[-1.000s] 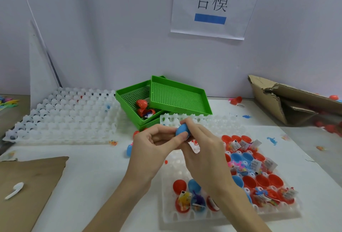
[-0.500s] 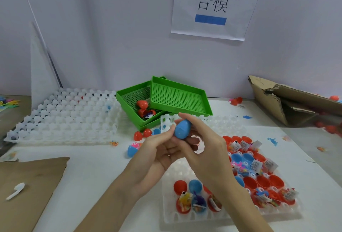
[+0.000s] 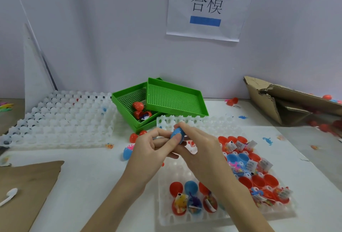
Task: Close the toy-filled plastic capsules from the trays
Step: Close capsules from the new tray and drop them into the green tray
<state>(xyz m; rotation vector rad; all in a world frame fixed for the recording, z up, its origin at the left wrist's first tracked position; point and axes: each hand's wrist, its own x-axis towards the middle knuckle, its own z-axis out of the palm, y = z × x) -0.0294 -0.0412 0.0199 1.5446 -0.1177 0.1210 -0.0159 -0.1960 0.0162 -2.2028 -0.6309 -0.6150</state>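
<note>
A blue egg-shaped capsule [image 3: 176, 134] is held above the table between both hands. My left hand [image 3: 151, 150] pinches it from the left, thumb on its front. My right hand [image 3: 199, 148] grips it from the right, fingers curled over its top. Below lies a white cell tray [image 3: 185, 218] with several open red and blue capsule halves holding small packaged toys [image 3: 248, 165]. Whether the seam of the held capsule is fully shut is hidden by the fingers.
Green perforated trays [image 3: 174, 98] with red capsules stand behind. A large white cell tray [image 3: 61, 119] lies at the left. Loose capsules [image 3: 127, 153] sit near the left hand. Torn cardboard box [image 3: 288, 100] at right, brown cardboard [image 3: 24, 191] with a white spoon at left.
The hands and blue capsule dipped slightly lower. My left thumb shifted onto the capsule's front, and the right fingers closed more over its top.
</note>
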